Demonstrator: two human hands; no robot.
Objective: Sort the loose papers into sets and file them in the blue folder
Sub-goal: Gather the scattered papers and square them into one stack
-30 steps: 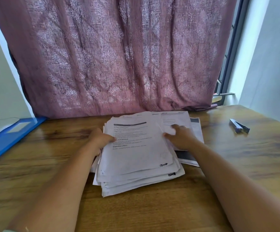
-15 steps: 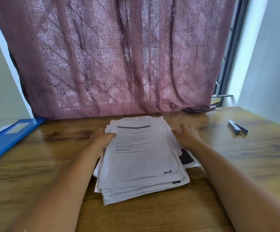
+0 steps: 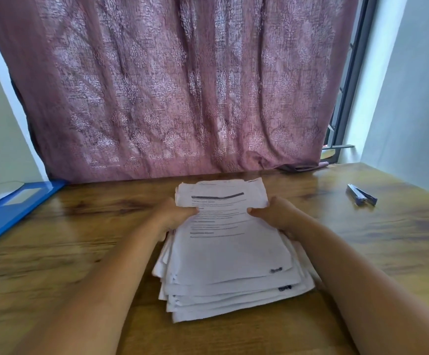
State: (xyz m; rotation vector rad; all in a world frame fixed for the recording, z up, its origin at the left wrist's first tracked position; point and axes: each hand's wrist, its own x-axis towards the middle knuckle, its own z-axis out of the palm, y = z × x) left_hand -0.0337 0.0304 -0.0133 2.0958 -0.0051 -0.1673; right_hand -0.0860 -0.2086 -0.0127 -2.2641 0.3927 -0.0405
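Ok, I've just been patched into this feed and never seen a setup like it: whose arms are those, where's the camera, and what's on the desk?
No machine here: a person works with bare hands, and the single camera sits on their head, looking forward and down. So the arms entering from the bottom are their own. The left hand and right hand grip the two sides of a stack of printed papers, thumbs on the top sheet, apparently squaring it up. The stack rests on a wooden table. An open blue folder lies at the far left edge, and a small stapler lies at the right. A pink patterned curtain hangs behind.
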